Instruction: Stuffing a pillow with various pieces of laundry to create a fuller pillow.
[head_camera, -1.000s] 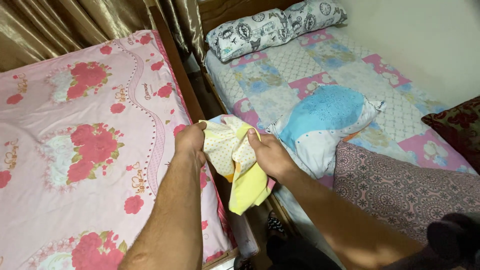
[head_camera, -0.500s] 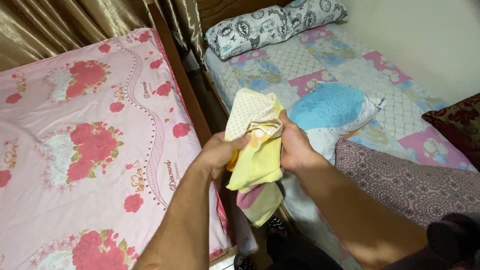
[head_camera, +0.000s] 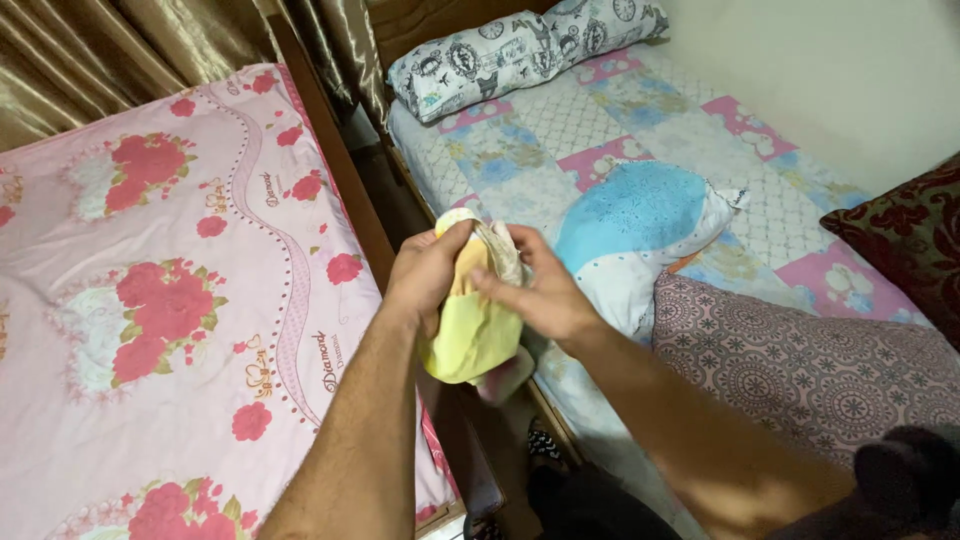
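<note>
Yellow cloth (head_camera: 470, 335), small and bunched up, is in both my hands, held in the air over the dark gap (head_camera: 400, 215) between the two beds. My left hand (head_camera: 428, 270) is clamped on its upper left side, fingers curled over the top edge. My right hand (head_camera: 535, 290) is closed on its upper right side, thumb pressed onto the pale patterned part at the top. A pinkish bit hangs out under the yellow part.

Taking the cloth as the landmark:
- Left of it: bed with a pink sheet (head_camera: 150, 300), red rose print, lying flat.
- Right of it: bed with a patchwork sheet (head_camera: 600, 110) in pink, blue and white squares.
- Just right of it, on that bed: blue-and-white bundle (head_camera: 640, 215), close to my right hand, not touching it.
- Lower right of it: purple patterned cover (head_camera: 800, 360).
- Far right: dark red cushion (head_camera: 905, 235) at the frame edge.
- Above it: grey printed pillow (head_camera: 510, 50) at the head of the patchwork bed, gold curtains (head_camera: 150, 40) behind.
</note>
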